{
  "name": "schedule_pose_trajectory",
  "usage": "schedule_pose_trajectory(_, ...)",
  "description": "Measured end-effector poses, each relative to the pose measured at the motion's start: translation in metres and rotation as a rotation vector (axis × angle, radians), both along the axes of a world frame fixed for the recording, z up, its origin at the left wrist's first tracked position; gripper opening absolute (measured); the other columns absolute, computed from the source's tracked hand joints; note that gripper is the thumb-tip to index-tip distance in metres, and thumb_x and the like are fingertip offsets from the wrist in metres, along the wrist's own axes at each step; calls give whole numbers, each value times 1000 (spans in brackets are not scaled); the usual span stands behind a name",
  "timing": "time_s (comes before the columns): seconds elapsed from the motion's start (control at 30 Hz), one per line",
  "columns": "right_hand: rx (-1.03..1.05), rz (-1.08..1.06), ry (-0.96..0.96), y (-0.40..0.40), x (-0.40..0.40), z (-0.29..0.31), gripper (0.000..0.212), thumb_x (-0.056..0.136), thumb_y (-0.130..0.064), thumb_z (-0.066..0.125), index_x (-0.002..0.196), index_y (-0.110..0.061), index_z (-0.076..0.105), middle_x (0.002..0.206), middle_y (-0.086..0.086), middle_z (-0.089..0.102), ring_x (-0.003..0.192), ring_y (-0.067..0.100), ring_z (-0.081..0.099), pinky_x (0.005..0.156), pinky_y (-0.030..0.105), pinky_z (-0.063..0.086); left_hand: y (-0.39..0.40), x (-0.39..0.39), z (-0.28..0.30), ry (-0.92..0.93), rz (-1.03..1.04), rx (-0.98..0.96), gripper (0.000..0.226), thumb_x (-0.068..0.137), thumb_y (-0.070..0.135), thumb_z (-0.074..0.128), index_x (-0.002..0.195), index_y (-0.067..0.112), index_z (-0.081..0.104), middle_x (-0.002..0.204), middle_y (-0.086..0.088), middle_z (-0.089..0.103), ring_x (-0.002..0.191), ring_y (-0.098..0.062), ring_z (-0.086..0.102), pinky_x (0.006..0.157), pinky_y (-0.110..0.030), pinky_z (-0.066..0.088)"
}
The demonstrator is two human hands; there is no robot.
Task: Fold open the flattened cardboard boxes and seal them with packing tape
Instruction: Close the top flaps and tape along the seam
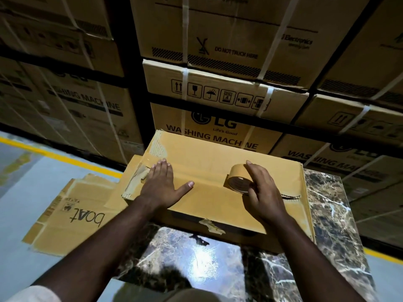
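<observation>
While the left hand (160, 185) presses flat on the box (209, 153), the right hand (260, 188), fingers (253, 194) grasping the tape roll (237, 179), should probably pull rightward along the seam, keeping it taut.

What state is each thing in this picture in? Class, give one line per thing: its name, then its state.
Cardboard box: folded up, top flaps closed, lying on the marble table.
Tape roll: standing on edge on the box seam, gripped.
Left hand: flat, fingers straight, pressing the flaps.
Right hand: curled round the tape roll.
Boat carton: flattened, hanging off the table's left side.
Stacked washing machine boxes: sealed and strapped.
</observation>
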State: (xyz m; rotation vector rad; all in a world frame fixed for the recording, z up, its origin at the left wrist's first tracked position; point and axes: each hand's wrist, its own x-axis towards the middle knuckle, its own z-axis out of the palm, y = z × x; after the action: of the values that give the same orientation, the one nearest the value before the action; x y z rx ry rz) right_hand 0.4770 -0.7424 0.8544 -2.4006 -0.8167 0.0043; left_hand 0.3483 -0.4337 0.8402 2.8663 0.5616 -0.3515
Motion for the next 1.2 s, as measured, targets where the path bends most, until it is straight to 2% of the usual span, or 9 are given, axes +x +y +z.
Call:
schedule_pose_trajectory(0.1,62,-14,22,-2,-3,0,76,93,-2,62,156,-28,27,165,-2,32,147,19,38,117,45,42,-20,1,4,-4,-52,-35,113,88,90,10,165,7,-1,172,-13,-11,159,-25,-9,129,-41,-5)
schedule_pose_trajectory(0.23,53,34,62,-7,0,3,74,99,-11,58,159,-46,29,167,-14,25,144,13,40,110,35,46,-65,12,4,-68,-159,-111,104,91,86,12,166,15,-1,173,-3,-11,159,-18,-9,129,-41,-2)
schedule_pose_trajectory(0.43,-138,210,-64,-41,29,13,82,99,-18,65,160,-54,22,164,-3,32,136,28,45,108,45,44,-105,34,-3,-4,-184,-86,96,93,83,10,165,21,-5,171,6,-16,158,-12,-13,129,-40,-5)
schedule_pose_trajectory(0.6,-206,121,-66,-87,52,27,63,97,-39,62,151,-41,31,142,-2,53,119,22,48,93,38,40,-106,31,1,-17,-194,-62,92,96,79,14,165,21,-5,171,6,-16,158,-10,-11,130,-38,-2)
schedule_pose_trajectory(0.7,-139,209,-50,-87,46,21,46,98,-31,62,140,-34,43,135,-6,52,115,16,48,89,36,42,-122,37,5,2,-184,-51,95,95,81,16,166,19,-1,172,2,-14,159,-13,-10,130,-38,-2)
schedule_pose_trajectory(0.87,-25,382,-7,-98,63,7,67,101,-27,63,155,-50,31,148,-3,38,123,18,52,93,36,55,-182,52,1,27,-192,-118,99,92,85,14,166,21,-3,172,5,-13,158,-11,-9,129,-39,-2)
schedule_pose_trajectory(1.0,-180,391,-222,-124,86,19,60,97,-40,64,151,-42,38,144,0,50,119,24,51,95,43,48,-185,53,-1,58,-189,-65,97,93,84,11,165,22,-6,171,6,-16,158,-10,-11,129,-37,-2)
schedule_pose_trajectory(1.1,-152,256,-22,-138,91,23,56,91,-49,69,135,-35,37,124,-6,57,109,21,52,86,40,48,-189,54,0,52,-168,-40,97,93,84,13,165,22,-5,172,6,-15,158,-10,-11,129,-37,-2)
schedule_pose_trajectory(1.2,-34,346,28,-130,80,19,53,93,-37,69,139,-36,42,132,-6,53,114,18,54,89,39,52,-210,62,2,12,-152,-53,96,95,82,18,166,21,-3,172,5,-14,158,-12,-9,129,-38,-1)
